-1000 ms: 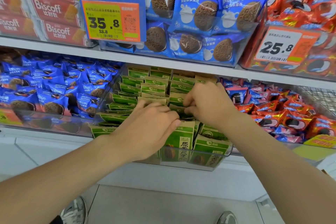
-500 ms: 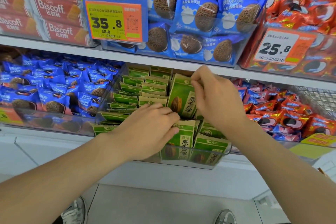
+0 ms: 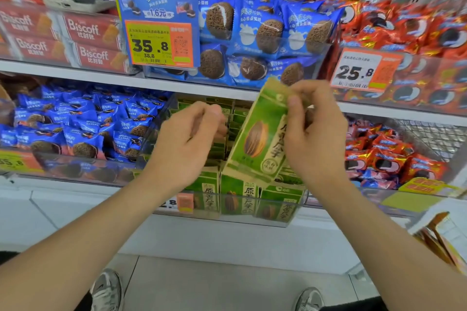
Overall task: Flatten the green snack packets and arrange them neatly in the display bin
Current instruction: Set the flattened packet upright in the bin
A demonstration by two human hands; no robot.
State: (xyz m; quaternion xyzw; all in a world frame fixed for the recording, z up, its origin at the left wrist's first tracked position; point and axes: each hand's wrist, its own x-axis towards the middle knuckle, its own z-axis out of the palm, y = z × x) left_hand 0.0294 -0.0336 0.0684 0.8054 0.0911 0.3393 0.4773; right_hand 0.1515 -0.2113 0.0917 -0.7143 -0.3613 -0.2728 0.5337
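Observation:
My right hand [image 3: 316,139] pinches one green snack packet [image 3: 255,139] by its top right edge. The packet is lifted, tilted, above the clear display bin [image 3: 217,217] on the lower shelf. Several more green packets [image 3: 237,192] stand upright in rows inside the bin, the front ones pressed against its clear wall. My left hand [image 3: 184,144] hovers over the left half of the bin with loosely curled fingers and nothing in it, just left of the lifted packet. It is blurred and hides the packets behind it.
A bin of blue cookie packets [image 3: 75,129] sits left of the green one and red packets [image 3: 391,159] lie to the right. The upper shelf edge [image 3: 202,88] runs just above the lifted packet, with a hanging price sign [image 3: 159,43].
My right hand has pulled one green packet out of the rows and raised it higher, toward the upper shelf edge. My left hand has lifted off the packets it was pressing.

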